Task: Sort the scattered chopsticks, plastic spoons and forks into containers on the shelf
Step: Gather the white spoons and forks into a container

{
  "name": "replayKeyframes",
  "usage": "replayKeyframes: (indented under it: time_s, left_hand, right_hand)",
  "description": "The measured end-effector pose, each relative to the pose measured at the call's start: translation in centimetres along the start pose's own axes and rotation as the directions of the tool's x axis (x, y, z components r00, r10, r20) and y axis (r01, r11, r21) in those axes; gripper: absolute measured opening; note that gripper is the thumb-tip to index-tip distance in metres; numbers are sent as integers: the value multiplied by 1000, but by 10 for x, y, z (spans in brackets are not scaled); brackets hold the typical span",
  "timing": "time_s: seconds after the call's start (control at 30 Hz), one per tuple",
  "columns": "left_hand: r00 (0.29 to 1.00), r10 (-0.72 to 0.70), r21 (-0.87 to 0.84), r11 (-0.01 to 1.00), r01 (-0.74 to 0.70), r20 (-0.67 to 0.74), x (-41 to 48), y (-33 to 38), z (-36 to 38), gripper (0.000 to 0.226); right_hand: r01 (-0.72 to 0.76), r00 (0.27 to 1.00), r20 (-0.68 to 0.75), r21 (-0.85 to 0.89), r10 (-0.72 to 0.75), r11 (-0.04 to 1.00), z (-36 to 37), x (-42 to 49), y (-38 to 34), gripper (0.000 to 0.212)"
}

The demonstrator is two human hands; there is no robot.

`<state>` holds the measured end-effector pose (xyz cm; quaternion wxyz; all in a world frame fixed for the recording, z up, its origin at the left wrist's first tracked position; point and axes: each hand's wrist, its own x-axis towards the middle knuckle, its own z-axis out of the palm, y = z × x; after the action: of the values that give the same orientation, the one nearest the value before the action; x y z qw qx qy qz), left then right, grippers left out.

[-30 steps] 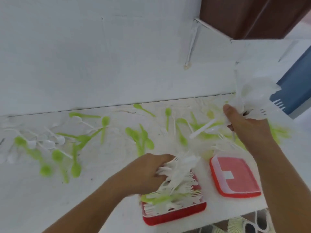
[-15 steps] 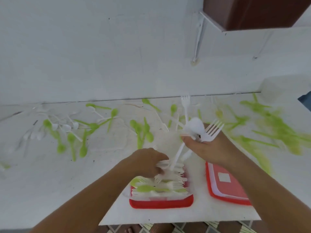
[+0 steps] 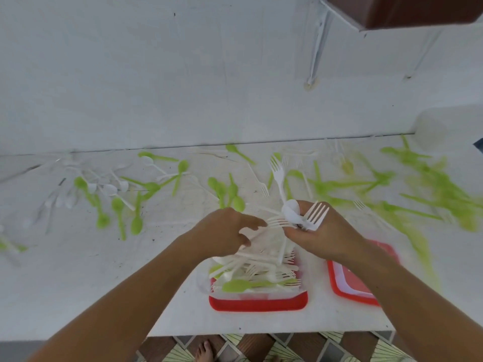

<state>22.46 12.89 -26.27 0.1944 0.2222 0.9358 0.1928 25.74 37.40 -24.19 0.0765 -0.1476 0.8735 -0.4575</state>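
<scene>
Several forks held in right grip, left grip slack, container near shelf edge

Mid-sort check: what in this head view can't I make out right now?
Head view throughout.
- Motion-blurred: green cutlery on the right; spoons or forks cannot be told.
- Hidden by the right forearm: far part of the red lid.
- Hidden by fingers: piece count of the white cutlery bundle in the right hand.
- Blurred and cut off at the right edge: pale container; contents unknown.
- Unclear: whether the left hand grips anything.
</scene>
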Motion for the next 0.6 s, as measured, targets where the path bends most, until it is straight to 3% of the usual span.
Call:
replayKeyframes:
  time_s: [0.1, 0.17, 0.27, 0.33, 0.47, 0.6]
  left_hand:
    - [995, 24, 278, 960, 2, -92, -12, 1, -15, 46]
    - [994, 60, 313, 949, -29, -92, -28, 2, -8, 26]
    - [983, -62, 334, 943, 0, 175, -44, 5, 22, 21]
    - [953, -154, 387, 921, 42, 262, -41, 2, 36, 32]
    - [955, -86, 329, 944, -13, 285, -34, -5, 35, 25]
    - [963, -45, 81, 996, 24, 265, -42, -15, 17, 21]
  right_hand:
    - [-7, 999, -31, -53, 5, 999, 3, 1, 3, 36]
    - [-15, 999, -38, -57, 12, 998, 5, 2, 6, 28]
    - [-12, 999, -31, -38, 11, 999, 7, 2, 6, 16]
    - [-9, 999, -36, -46, 7, 999, 10, 3, 5, 25]
    - [-12, 998, -59, -87, 7, 996, 15, 6, -1, 35]
    - [-15, 998, -56, -87, 10, 996, 14, 7, -7, 43]
